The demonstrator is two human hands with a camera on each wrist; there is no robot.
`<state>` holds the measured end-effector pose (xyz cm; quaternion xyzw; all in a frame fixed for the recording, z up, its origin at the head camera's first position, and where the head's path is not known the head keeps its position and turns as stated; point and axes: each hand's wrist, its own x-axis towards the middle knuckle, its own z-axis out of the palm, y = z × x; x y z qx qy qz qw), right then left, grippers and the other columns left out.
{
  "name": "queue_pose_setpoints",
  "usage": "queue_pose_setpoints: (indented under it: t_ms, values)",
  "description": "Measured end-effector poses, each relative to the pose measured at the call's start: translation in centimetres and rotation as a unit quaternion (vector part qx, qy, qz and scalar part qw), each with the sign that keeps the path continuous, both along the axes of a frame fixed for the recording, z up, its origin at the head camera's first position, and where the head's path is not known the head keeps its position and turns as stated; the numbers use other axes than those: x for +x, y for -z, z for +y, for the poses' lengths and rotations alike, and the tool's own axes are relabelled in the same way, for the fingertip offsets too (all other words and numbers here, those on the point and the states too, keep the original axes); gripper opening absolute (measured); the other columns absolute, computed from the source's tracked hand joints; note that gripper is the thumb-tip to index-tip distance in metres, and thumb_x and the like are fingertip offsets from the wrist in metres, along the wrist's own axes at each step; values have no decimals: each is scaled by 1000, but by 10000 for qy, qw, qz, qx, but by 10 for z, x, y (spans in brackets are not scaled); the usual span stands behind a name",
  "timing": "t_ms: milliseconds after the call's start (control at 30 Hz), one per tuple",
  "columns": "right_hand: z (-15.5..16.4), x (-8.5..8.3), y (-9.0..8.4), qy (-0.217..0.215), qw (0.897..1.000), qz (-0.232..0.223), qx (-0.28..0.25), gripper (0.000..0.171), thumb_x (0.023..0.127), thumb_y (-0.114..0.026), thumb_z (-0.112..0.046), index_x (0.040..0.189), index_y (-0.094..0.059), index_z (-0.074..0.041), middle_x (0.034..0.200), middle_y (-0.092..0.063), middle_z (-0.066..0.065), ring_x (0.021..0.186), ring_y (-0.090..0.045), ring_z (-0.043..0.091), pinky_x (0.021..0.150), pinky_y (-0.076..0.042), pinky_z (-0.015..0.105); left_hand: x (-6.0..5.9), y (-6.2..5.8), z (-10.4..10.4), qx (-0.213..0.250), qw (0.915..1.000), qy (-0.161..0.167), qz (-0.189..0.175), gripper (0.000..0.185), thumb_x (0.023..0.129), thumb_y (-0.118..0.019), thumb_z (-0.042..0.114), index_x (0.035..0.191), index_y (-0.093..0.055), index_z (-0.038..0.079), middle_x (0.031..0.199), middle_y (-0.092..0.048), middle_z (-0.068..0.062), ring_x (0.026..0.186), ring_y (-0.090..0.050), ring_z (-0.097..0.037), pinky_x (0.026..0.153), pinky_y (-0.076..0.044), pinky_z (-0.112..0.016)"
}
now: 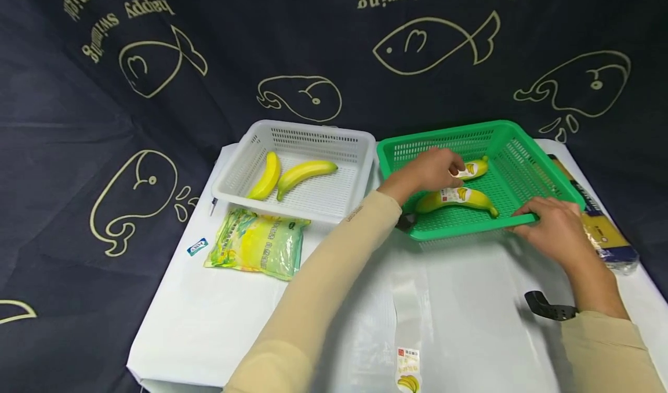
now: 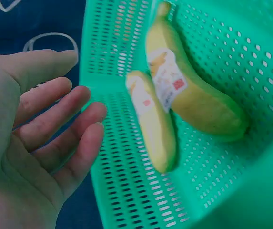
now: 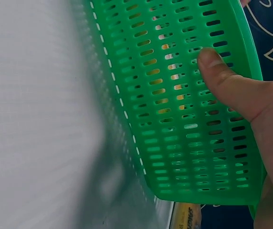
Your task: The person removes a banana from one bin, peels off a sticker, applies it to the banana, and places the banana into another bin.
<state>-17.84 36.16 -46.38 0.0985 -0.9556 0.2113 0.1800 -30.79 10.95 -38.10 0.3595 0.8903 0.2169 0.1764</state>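
Note:
My left hand [image 1: 435, 170] reaches over the green basket [image 1: 469, 227], its fingertips right by the rear banana [image 1: 475, 168]. In the left wrist view this hand [image 2: 50, 124] shows loosely bent fingers and an empty palm. A larger banana [image 1: 461, 200] lies nearer the front of the basket; both bananas bear white stickers with a banana picture. At the front right, my right hand [image 1: 555, 228] grips the basket's rim. Its thumb [image 3: 217, 71] presses on the slotted outer wall in the right wrist view, while the fingers are hidden behind it.
Left of the green basket stands a white basket [image 1: 318, 195] holding two bananas [image 1: 304, 175] without stickers. A yellow-green packet [image 1: 258, 242] and a small blue wrapper [image 1: 197, 246] lie before it. A plastic-wrapped pack [image 1: 607, 230] lies at right; a sticker strip [image 1: 409, 370] lies in front.

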Motion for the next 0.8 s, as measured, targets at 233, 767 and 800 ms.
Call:
queue_pose_setpoints:
  t_ms: [233,767,800]
  values:
    - [-5,-3,0,83,9999,-53,73,27,64,-84,-11,83,-67,-2,90,-65,19,91,-53,42,78,-23,56,18,-16,-32,397,9971,298,576,37,93,-65,31,128,-61,19,119,-61,8,108,-54,-4,87,-39,-16]
    - [-5,-3,2,248,9996,-93,69,31,64,-86,-12,87,-67,-1,93,-64,20,91,-53,44,80,-23,57,59,4,-178,1248,9734,-781,1756,30,91,-66,30,116,-68,14,110,-67,2,89,-61,-11,79,-46,-23]
    - [-6,-4,1,240,9996,-88,68,31,65,-86,-12,87,-67,-1,93,-64,21,92,-53,44,81,-23,57,65,7,-187,1126,9714,-882,1895,30,91,-66,31,115,-69,13,109,-67,1,90,-61,-12,80,-47,-26]
